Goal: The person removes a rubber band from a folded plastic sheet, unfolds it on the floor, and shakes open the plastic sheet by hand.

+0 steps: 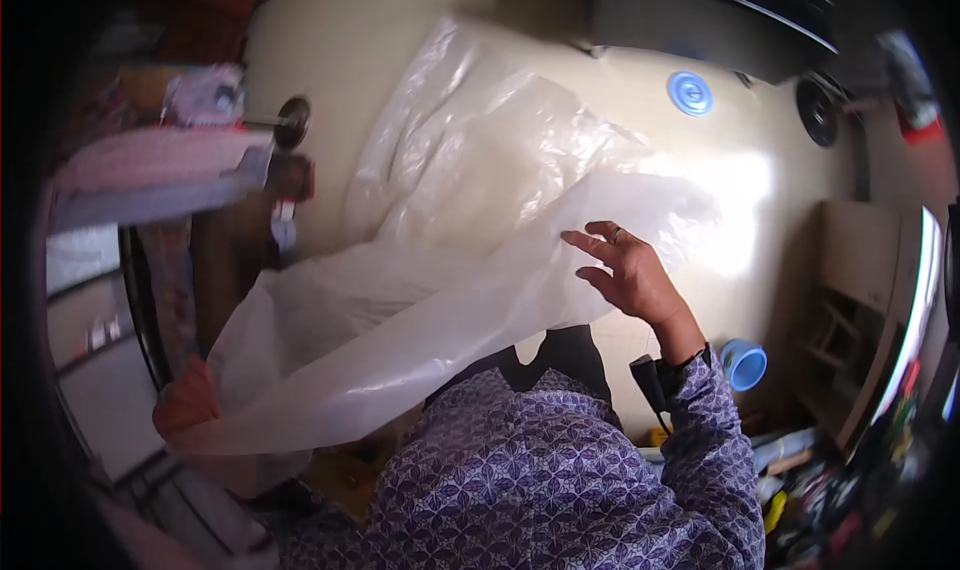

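A large translucent plastic sheet (pixel 400 355) stretches in front of me, its far part lying crumpled on the floor. At the lower left, my left hand (pixel 190 400) is closed on the sheet's edge, a little blurred and partly behind the film. My right hand (pixel 635 275) is over the sheet's right part with its fingers bent and apart. Its index fingertip is at the plastic; whether it presses on it I cannot tell. A ring shows on one finger, and a dark strap is round that wrist.
A blue lid (pixel 690 94) lies on the pale floor (pixel 330 30), with a blue bucket (pixel 743 365) nearer on the right. Pink and grey folded cloth (pixel 160 170) is stacked at left. A cabinet (pixel 850 260) and a cluttered heap (pixel 840 500) stand at right.
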### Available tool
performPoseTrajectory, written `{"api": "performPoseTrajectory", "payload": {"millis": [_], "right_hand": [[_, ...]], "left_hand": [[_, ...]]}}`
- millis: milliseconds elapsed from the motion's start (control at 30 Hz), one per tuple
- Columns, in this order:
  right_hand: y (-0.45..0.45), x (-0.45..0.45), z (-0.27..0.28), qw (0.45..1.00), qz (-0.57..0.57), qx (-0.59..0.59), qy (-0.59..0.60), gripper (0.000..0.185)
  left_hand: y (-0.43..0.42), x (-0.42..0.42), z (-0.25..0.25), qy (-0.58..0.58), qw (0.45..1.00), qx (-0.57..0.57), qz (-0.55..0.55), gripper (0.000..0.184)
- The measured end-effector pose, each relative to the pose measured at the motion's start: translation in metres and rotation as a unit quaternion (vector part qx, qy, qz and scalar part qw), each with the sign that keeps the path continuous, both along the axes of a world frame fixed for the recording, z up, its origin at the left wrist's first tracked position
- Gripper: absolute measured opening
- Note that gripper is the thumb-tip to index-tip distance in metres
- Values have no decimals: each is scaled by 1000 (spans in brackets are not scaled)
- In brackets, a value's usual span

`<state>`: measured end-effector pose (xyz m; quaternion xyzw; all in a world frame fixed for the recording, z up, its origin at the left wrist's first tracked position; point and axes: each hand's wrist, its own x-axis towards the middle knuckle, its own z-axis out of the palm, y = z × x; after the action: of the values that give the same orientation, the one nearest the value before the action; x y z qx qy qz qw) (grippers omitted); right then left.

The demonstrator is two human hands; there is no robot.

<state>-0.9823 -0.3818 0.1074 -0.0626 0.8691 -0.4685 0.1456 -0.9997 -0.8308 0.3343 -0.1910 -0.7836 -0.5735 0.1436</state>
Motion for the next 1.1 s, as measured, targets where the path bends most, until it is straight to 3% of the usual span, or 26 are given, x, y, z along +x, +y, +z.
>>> {"api": "performPoseTrajectory", "payload": {"millis": [67,100,200,267,300,400,433,533,600,667,700,733,767,833,933,967,1000,1067,1100], "right_hand": [[-7,-4,-34,996,56,53,52,62],[-9,-8,-55,993,16,88,77,65],[-9,-37,-80,985,-88,122,89,77],[-21,-57,-92,990,-52,117,-54,82],[-22,-56,-126,988,19,149,-25,84],[-32,-40,-192,947,213,225,-87,72],[-35,-27,-199,948,217,216,-90,60],[-49,5,-186,957,139,207,-146,35],[-46,26,-186,993,23,104,-42,32],[-46,21,-188,986,-107,128,12,35],[-48,7,-183,986,-134,96,38,24],[-60,-9,-178,983,-162,61,66,12],[-83,-31,-165,980,-136,93,107,10],[-163,-84,-95,960,-81,187,194,9],[-303,-150,-30,953,-24,140,268,11],[-348,-161,-9,950,-1,120,289,11],[-392,-181,-5,939,43,97,328,11],[-482,-206,9,925,115,41,360,11],[-526,-214,12,910,146,15,388,10]], "left_hand": [[-1,30,5,-21,998,7,54,31],[-2,40,9,-31,998,6,56,32],[-4,50,25,-103,989,-28,-101,31],[-24,57,28,-124,981,-24,-147,32],[-34,59,29,-132,976,-21,-173,34],[-68,65,26,-122,967,-40,-219,34],[-80,70,24,-116,971,-38,-205,31],[-123,98,3,-97,989,-58,-95,21],[-156,126,-14,-84,990,-112,9,15],[-192,155,-43,-80,961,-235,123,11],[-213,173,-62,-99,943,-268,173,11],[-241,197,-86,-157,935,-231,219,12],[-278,230,-118,-273,924,-83,256,14],[-344,299,-174,-434,800,238,339,21],[-385,370,-196,-478,751,276,363,20],[-389,392,-185,-481,794,86,362,20],[-392,413,-173,-466,797,-111,368,20],[-387,455,-164,-362,835,-187,370,19],[-387,486,-165,-357,813,-159,432,19]]}}
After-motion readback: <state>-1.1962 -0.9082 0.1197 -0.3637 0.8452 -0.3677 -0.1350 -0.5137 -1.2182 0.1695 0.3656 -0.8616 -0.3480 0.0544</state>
